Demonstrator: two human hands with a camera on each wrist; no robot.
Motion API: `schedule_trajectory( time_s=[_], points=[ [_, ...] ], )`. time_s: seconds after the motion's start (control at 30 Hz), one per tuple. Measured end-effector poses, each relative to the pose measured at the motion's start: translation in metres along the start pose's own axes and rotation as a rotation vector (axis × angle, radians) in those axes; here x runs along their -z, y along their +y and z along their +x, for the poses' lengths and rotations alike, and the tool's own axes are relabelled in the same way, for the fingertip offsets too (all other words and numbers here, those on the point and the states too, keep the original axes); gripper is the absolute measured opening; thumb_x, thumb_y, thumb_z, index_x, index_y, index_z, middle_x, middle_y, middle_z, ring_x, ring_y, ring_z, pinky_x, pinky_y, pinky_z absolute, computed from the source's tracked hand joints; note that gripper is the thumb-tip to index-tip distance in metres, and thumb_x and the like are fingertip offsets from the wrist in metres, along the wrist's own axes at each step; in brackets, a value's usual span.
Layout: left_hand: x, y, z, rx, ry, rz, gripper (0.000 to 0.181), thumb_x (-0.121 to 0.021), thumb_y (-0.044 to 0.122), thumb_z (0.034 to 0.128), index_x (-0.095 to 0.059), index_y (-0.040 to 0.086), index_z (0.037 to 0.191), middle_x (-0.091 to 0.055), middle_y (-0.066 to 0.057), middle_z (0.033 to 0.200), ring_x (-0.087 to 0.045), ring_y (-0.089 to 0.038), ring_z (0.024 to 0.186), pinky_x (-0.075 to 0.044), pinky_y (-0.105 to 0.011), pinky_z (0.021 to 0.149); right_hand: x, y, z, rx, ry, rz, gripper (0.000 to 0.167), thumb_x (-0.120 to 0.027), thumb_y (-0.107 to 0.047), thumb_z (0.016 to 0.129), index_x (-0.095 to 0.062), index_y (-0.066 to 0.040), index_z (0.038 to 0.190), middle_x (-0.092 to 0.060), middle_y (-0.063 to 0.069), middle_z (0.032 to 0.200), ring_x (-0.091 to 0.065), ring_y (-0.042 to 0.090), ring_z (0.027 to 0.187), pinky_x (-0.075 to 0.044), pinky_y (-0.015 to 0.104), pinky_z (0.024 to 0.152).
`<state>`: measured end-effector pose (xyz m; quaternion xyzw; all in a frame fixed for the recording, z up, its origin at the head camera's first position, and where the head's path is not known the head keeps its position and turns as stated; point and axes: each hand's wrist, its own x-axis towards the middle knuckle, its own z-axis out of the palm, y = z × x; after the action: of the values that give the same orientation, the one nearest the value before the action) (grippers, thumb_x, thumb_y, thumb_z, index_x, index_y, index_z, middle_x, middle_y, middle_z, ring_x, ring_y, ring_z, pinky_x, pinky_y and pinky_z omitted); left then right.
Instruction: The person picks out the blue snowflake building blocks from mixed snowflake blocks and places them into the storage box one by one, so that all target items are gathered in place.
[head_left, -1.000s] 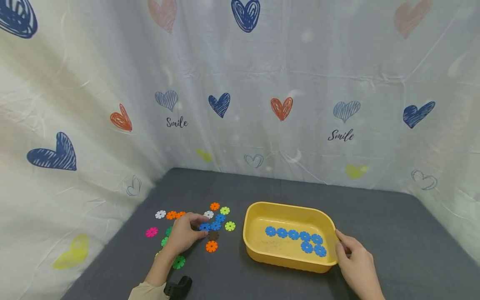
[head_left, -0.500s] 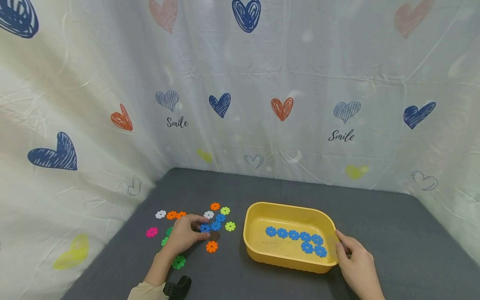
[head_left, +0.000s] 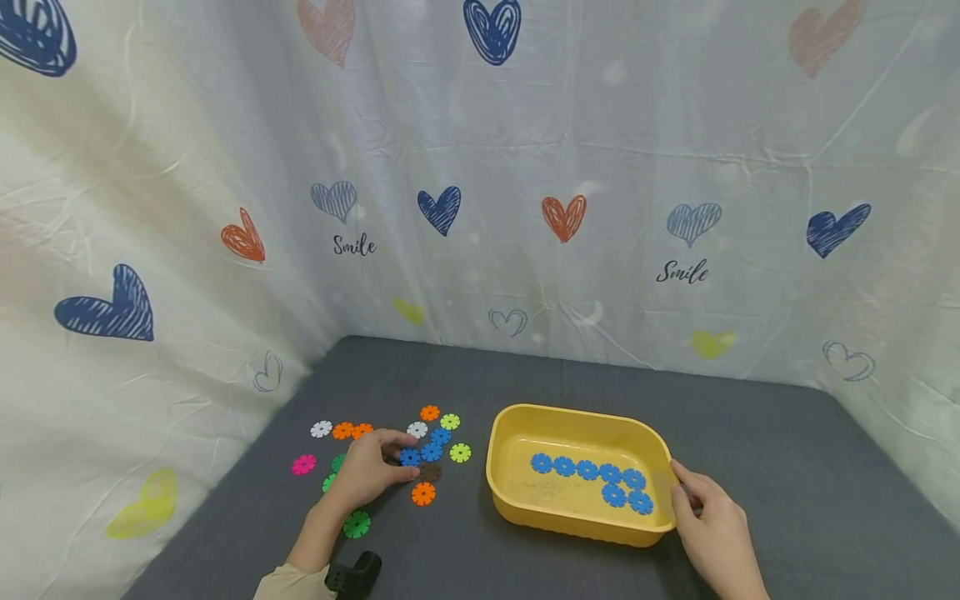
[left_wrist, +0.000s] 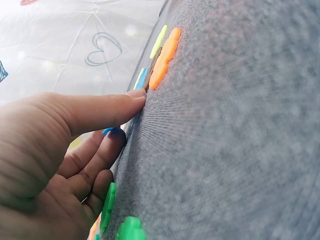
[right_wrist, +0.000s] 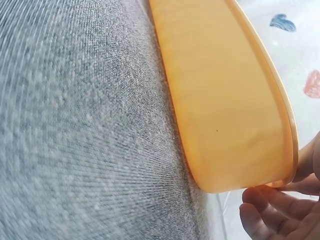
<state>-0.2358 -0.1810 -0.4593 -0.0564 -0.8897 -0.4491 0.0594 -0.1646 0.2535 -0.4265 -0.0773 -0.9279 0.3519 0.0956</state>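
Observation:
My left hand [head_left: 369,468] is over a group of flower-shaped plastic discs on the left. Its thumb tip touches the edge of a brown disc [head_left: 430,472]. Between thumb and fingers, which stand apart, lies a blue disc [head_left: 409,457]; a second blue disc [head_left: 431,452] is just right of it. In the left wrist view the thumb [left_wrist: 107,110] is straight and the fingertips are partly hidden behind it. My right hand [head_left: 714,525] grips the right end of a yellow plastic basin [head_left: 577,527]. Several blue discs [head_left: 587,470] lie flat inside, in an L-shaped row.
Orange [head_left: 423,493], lime [head_left: 461,452], white [head_left: 417,429], green [head_left: 357,524] and pink discs [head_left: 303,464] are scattered around my left hand. Everything rests on a dark grey cloth [head_left: 450,558]. A heart-printed curtain [head_left: 495,275] hangs behind and at the sides.
The left thumb has shifted slightly right, and the brown disc has slid a little right with it. My right hand and the basin have stayed in place.

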Motion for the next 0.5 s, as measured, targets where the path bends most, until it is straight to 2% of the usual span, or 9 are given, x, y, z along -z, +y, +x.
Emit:
schedule_trajectory(
  time_s=[0.5],
  points=[
    [0.0020, 0.0013, -0.0004, 0.006, -0.012, 0.002, 0.038, -0.089, 0.010, 0.0717, -0.075, 0.013, 0.108, -0.063, 0.001, 0.098, -0.058, -0.015, 0.085, -0.050, -0.034, 0.071, 0.0010, 0.0000, -0.0003, 0.000, -0.006, 0.000, 0.043, -0.050, -0.012, 0.101, -0.050, 0.004, 0.141, -0.059, 0.018, 0.117, -0.055, 0.025, 0.085, -0.044, 0.036, 0.066]
  ],
)
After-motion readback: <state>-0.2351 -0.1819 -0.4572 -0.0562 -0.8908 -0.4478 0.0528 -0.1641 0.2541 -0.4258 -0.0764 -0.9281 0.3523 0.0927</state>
